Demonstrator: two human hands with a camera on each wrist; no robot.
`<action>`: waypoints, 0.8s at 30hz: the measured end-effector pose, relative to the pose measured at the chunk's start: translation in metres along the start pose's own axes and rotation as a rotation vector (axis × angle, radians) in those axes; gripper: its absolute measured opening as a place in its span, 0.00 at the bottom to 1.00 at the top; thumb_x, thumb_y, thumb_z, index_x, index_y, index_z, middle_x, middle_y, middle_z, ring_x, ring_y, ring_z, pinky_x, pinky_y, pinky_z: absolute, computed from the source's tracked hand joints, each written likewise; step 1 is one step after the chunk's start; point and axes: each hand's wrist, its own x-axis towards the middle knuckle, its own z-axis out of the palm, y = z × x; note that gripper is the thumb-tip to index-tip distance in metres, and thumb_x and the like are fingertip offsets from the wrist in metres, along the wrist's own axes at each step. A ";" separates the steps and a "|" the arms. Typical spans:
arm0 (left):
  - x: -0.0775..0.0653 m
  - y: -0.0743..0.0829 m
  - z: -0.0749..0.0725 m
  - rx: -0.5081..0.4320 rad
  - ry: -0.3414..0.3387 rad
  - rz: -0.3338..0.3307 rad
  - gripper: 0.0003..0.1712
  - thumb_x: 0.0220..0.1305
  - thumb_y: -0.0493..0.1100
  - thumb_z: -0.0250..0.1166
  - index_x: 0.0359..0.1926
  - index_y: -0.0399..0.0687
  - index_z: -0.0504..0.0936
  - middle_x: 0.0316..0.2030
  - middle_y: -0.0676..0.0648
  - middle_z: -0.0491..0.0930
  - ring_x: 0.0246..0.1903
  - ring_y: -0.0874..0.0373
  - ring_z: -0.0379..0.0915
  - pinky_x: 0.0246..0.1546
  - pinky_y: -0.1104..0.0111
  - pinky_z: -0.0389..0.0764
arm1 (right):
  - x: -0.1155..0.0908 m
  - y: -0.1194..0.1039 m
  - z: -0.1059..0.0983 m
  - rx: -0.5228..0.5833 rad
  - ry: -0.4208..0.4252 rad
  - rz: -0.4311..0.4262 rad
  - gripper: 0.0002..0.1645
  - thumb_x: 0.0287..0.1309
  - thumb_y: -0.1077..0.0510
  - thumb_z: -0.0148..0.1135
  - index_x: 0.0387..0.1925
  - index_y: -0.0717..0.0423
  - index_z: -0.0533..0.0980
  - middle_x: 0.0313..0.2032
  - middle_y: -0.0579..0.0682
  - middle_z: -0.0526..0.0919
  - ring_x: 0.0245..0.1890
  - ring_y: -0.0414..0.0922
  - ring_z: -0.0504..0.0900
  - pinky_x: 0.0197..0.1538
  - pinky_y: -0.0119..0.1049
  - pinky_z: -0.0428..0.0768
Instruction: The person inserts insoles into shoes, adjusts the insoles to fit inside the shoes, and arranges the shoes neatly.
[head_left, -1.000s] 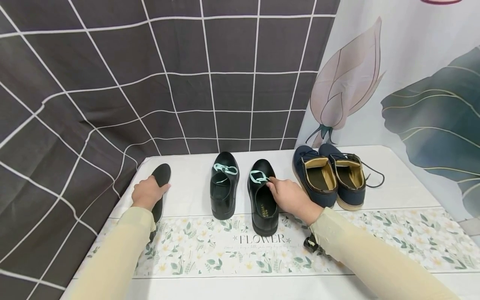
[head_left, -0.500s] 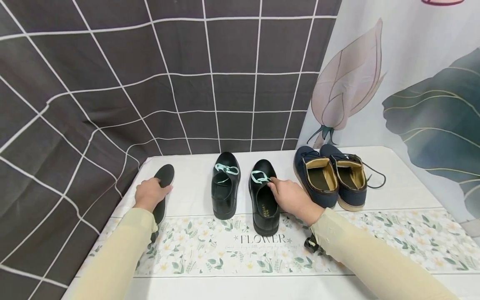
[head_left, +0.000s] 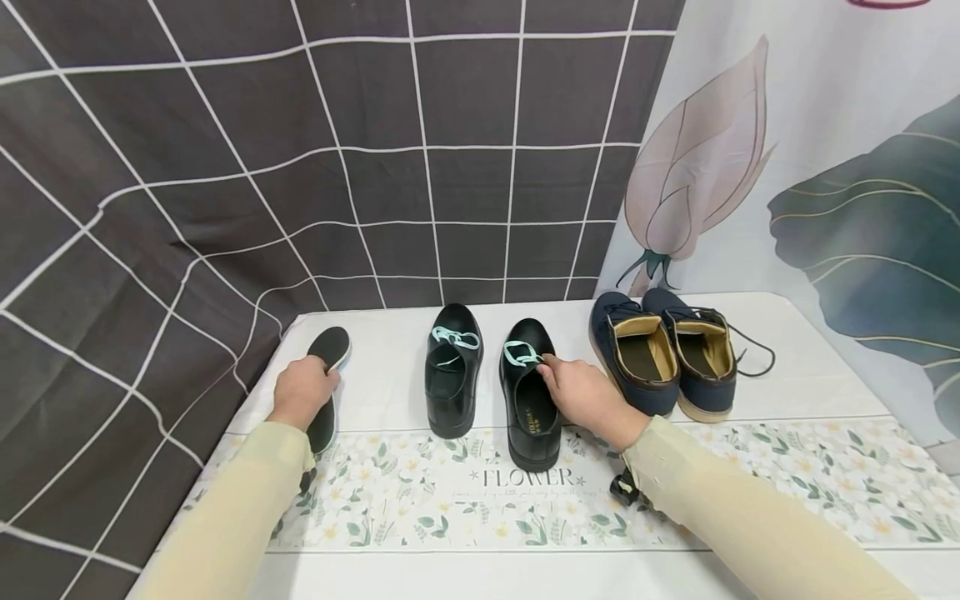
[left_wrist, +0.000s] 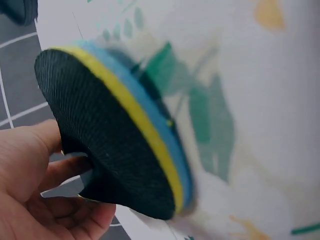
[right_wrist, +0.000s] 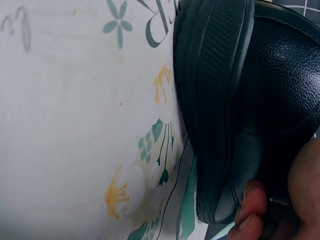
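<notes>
My left hand point(head_left: 302, 390) grips a black insole point(head_left: 328, 342) at its middle, over the left part of the table. In the left wrist view the insole point(left_wrist: 115, 130) shows a ribbed black face, with yellow and blue layers along its heel edge. At the centre, a black leather shoe point(head_left: 534, 454) with mint-green laces stands toe away from me. Thumb and fingers of my right hand point(head_left: 581, 392) pinch the right edge of its opening beside the laces. Its matching shoe point(head_left: 450, 417) stands just to the left. The right wrist view shows the held shoe's sole and side point(right_wrist: 280, 65) close up.
A pair of navy shoes point(head_left: 651, 395) with tan lining stands right of my right hand, one lace trailing. Beneath everything is a white cover with a floral strip point(head_left: 390, 508) lettered "FLOWER". A dark grid curtain point(head_left: 465, 183) hangs behind and at left.
The insole tilts slightly in my left hand, so that a pale edge now shows near its toe. My right hand stays on the black shoe; the view shifts a little.
</notes>
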 end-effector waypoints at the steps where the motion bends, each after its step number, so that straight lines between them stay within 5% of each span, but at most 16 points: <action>1: 0.000 0.000 0.000 0.015 -0.001 0.006 0.18 0.68 0.44 0.56 0.23 0.39 0.80 0.27 0.37 0.83 0.25 0.44 0.77 0.29 0.54 0.77 | 0.000 0.000 0.000 -0.001 0.002 -0.001 0.30 0.79 0.47 0.41 0.65 0.64 0.72 0.48 0.64 0.85 0.45 0.59 0.86 0.47 0.55 0.82; 4: 0.000 0.001 0.000 0.034 -0.004 0.002 0.21 0.67 0.43 0.55 0.16 0.46 0.70 0.20 0.42 0.79 0.22 0.47 0.73 0.25 0.56 0.74 | 0.000 0.000 0.001 -0.003 0.007 -0.010 0.29 0.79 0.47 0.41 0.64 0.64 0.72 0.48 0.64 0.86 0.44 0.59 0.86 0.46 0.55 0.82; 7: -0.001 0.000 0.001 0.042 0.005 0.005 0.19 0.65 0.43 0.56 0.16 0.46 0.71 0.21 0.41 0.80 0.22 0.46 0.74 0.27 0.55 0.74 | 0.000 0.001 0.002 -0.006 0.011 -0.014 0.29 0.78 0.47 0.41 0.64 0.64 0.73 0.47 0.64 0.86 0.43 0.59 0.86 0.46 0.55 0.82; 10: -0.004 0.000 0.001 0.030 0.017 0.013 0.13 0.62 0.44 0.59 0.28 0.38 0.81 0.30 0.35 0.84 0.28 0.41 0.78 0.33 0.51 0.78 | 0.000 0.001 0.002 -0.010 0.013 -0.015 0.29 0.78 0.47 0.41 0.64 0.64 0.72 0.47 0.64 0.86 0.43 0.59 0.87 0.45 0.55 0.82; 14: -0.010 0.003 0.000 -0.010 -0.001 0.015 0.23 0.61 0.46 0.62 0.50 0.31 0.81 0.45 0.29 0.83 0.40 0.35 0.81 0.42 0.47 0.80 | 0.000 0.001 0.000 -0.015 0.013 -0.019 0.30 0.79 0.47 0.41 0.64 0.64 0.72 0.46 0.64 0.86 0.43 0.59 0.87 0.45 0.54 0.83; 24: -0.034 0.003 -0.009 -0.061 -0.078 0.063 0.36 0.61 0.50 0.63 0.61 0.26 0.73 0.51 0.25 0.79 0.40 0.34 0.80 0.39 0.49 0.81 | 0.001 0.001 0.000 -0.019 0.008 -0.013 0.30 0.79 0.46 0.40 0.65 0.64 0.72 0.48 0.64 0.86 0.43 0.59 0.86 0.46 0.55 0.82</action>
